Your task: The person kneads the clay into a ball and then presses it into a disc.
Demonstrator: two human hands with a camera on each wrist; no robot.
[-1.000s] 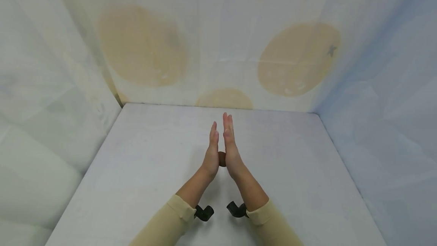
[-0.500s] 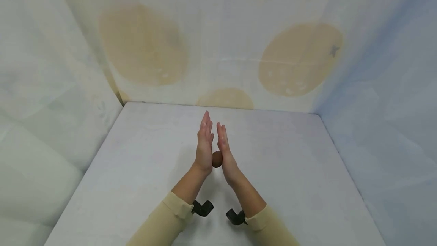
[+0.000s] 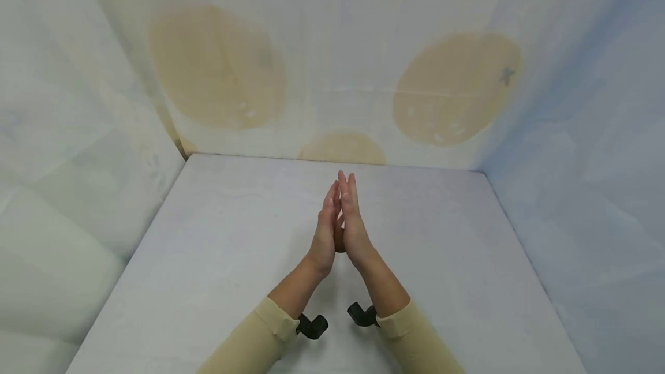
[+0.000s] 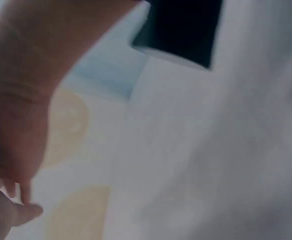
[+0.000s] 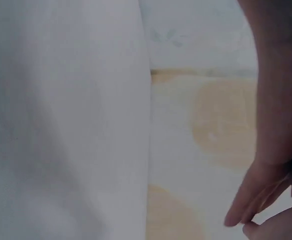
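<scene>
Pressing palms together again, your left hand (image 3: 324, 235) and right hand (image 3: 354, 227) stay flat-fingered around the brown ball (image 3: 339, 240) at centre frame; half a second ago they were staggered, so rolling continues.

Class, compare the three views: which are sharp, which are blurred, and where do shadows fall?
Head view: sharp, evenly lit, soft shadows under the forearms on the pale grey tabletop; left hand and right hand sandwich a small brown ball. Left wrist view: blurred, dim. Right wrist view: soft, with the hand dark at the right edge.
</scene>
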